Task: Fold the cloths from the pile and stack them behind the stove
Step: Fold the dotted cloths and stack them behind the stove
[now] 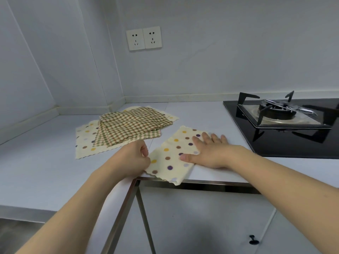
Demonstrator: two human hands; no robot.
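Cloth in work: dotted cloth (176, 153) at the desk (45, 171) front edge — near corner hangs over it.
Long axis: 7 to 1 o'clock.
Left hand (134, 159): pinches the 8 o'clock edge.
Right hand (211, 153): spread flat, pressing the 3 o'clock half.
Pile (128, 128): 11 o'clock of the cloth, left hand nearer.
Stove (286, 125): 2 o'clock — right hand nearer.
Judged next: left edge folds toward 3 o'clock.

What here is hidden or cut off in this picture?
- Head view: pile count unclear; checked cloths cover the lower ones.
- Stove: its right side is cut off by the frame edge.
- Dotted cloth: partly under the right hand; left hand hides its pinched edge.
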